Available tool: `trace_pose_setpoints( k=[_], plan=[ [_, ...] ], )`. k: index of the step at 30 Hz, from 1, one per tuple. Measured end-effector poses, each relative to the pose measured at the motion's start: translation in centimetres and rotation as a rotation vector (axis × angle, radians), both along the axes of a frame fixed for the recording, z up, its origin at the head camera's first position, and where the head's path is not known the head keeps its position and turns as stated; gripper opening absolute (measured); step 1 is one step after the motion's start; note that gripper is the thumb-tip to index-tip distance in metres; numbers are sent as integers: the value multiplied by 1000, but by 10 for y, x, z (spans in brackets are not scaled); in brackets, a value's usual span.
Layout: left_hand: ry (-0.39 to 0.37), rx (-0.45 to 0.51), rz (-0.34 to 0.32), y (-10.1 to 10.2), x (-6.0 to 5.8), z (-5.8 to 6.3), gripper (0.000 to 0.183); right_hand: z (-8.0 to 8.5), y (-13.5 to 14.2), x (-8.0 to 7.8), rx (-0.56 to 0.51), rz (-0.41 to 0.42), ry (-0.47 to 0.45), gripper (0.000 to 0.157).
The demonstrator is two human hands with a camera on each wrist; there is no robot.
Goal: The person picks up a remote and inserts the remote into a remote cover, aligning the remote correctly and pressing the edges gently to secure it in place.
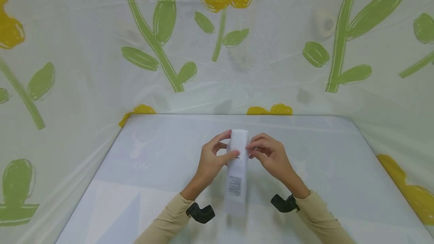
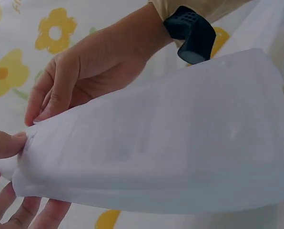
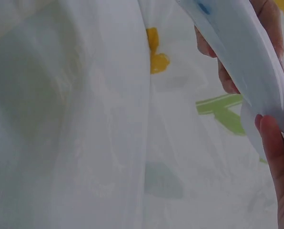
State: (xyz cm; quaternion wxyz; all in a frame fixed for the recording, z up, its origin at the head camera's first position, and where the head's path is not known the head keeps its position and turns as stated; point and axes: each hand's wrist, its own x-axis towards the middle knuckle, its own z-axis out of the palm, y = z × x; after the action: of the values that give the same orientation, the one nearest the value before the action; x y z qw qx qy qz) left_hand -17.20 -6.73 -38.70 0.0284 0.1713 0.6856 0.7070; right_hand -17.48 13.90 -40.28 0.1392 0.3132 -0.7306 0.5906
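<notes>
A long white packet (image 1: 235, 205) with a block of small grey print stands out from both hands over the table, its lower end toward me. My left hand (image 1: 211, 160) holds its upper left side, thumb across the front near a small dark mark and fingers along the edge. My right hand (image 1: 271, 156) pinches the upper right edge with thumb and fingertips. In the left wrist view the packet (image 2: 180, 138) looks smooth and soft-edged, with both hands at its narrow end. The right wrist view shows a faint blue mark on the packet (image 3: 242, 52). Its contents are hidden.
Below the hands lies a pale table (image 1: 162, 176) with faint printed shapes. A white curtain (image 1: 271, 48) with yellow flowers and green leaves hangs behind and along both sides. Dark wrist devices (image 1: 201, 213) sit on both wrists, over beige sleeves.
</notes>
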Motion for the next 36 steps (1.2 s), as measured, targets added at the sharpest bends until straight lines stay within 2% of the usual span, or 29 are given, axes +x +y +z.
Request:
trace_pose_setpoints(
  k=[5,9,13,20,28,32,36],
  plan=[
    [-24,-28,-21,-2,0,1,58,19,-8,12,28,-32,-16,16],
    [-35,-29,-23,-1,0,1,58,21,-9,12,57,-64,-4,14],
    [-36,-35,-26,-1,0,3,58,19,-9,11,61,-71,5,14],
    [-45,-91,-24,-3,2,4,56,18,-9,9,51,-63,-42,12],
    [-41,-78,-27,-5,2,5,56,18,-9,7,6,-40,-94,11],
    [-49,-68,-15,-6,4,4,57,7,-7,1,-23,-27,-155,12],
    [-59,-51,2,-6,5,-1,57,-3,-8,-4,-69,-35,-265,13]
  ],
)
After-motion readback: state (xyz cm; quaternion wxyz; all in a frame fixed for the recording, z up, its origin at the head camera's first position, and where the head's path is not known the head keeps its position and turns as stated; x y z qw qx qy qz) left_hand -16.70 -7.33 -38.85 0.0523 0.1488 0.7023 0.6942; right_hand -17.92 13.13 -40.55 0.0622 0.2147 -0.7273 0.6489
